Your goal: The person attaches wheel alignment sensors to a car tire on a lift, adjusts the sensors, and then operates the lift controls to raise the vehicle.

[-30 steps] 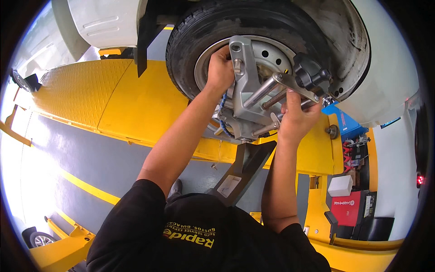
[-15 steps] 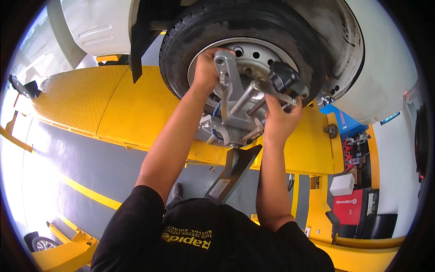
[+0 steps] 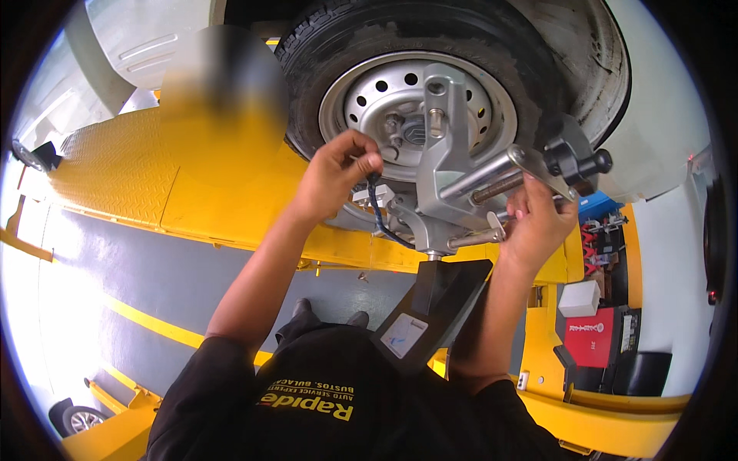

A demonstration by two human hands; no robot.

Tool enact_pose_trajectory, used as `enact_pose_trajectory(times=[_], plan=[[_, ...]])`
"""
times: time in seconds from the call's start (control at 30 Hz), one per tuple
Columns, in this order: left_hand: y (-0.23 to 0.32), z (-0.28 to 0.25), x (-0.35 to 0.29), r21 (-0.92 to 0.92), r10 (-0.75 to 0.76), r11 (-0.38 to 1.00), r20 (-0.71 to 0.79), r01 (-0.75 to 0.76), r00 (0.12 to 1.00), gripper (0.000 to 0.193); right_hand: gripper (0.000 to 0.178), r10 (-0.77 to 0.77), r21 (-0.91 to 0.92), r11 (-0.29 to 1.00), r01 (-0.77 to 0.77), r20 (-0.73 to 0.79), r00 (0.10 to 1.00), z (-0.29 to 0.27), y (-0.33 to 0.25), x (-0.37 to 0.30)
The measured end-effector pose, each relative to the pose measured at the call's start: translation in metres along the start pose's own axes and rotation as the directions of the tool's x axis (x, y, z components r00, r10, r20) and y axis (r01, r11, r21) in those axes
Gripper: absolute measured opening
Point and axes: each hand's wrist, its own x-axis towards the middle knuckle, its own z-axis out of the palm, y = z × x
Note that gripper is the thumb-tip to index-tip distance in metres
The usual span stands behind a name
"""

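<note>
A silver wheel-alignment clamp (image 3: 447, 173) stands in front of a car wheel, whose silver steel rim (image 3: 361, 142) and black tire (image 3: 304, 96) face me. My left hand (image 3: 337, 177) pinches the dark end of a blue cord (image 3: 378, 213) that loops down to the clamp's lower part. A small metal hook (image 3: 392, 151) shows just beyond the fingertips. My right hand (image 3: 540, 224) is closed around the clamp's right end, under its black knob (image 3: 578, 160). A black panel (image 3: 434, 307) with a pale label hangs below the clamp. Whether the clamp touches the wheel, I cannot tell.
The wheel rests by a yellow lift platform (image 3: 215, 203) that runs across in front of me. A white fender (image 3: 665, 138) curves at right. Beyond the yellow post (image 3: 542, 338) are a red case (image 3: 590, 339) and a white box (image 3: 579, 298). Grey floor (image 3: 177, 265) lies below.
The clamp has shifted right along with my right hand. My left hand has left the clamp's upper arm, come down and now pinches the cord's end, drawn out to the left.
</note>
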Motion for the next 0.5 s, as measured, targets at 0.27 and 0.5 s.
enact_pose_trajectory(times=[0.27, 0.5], plan=[[-0.01, 0.007, -0.024, -0.031, 0.003, 0.999, 0.314, 0.008, 0.949, 0.012, 0.011, -0.176, -0.142, 0.977, 0.162, -0.093, 0.98, 0.012, -0.063, -0.045], [0.005, 0.024, -0.049, 0.077, -0.052, 0.997, 0.641, 0.004, 0.765, 0.013, 0.012, -0.255, -0.313, 0.939, 0.144, -0.35, 0.901, -0.012, -0.111, -0.11]])
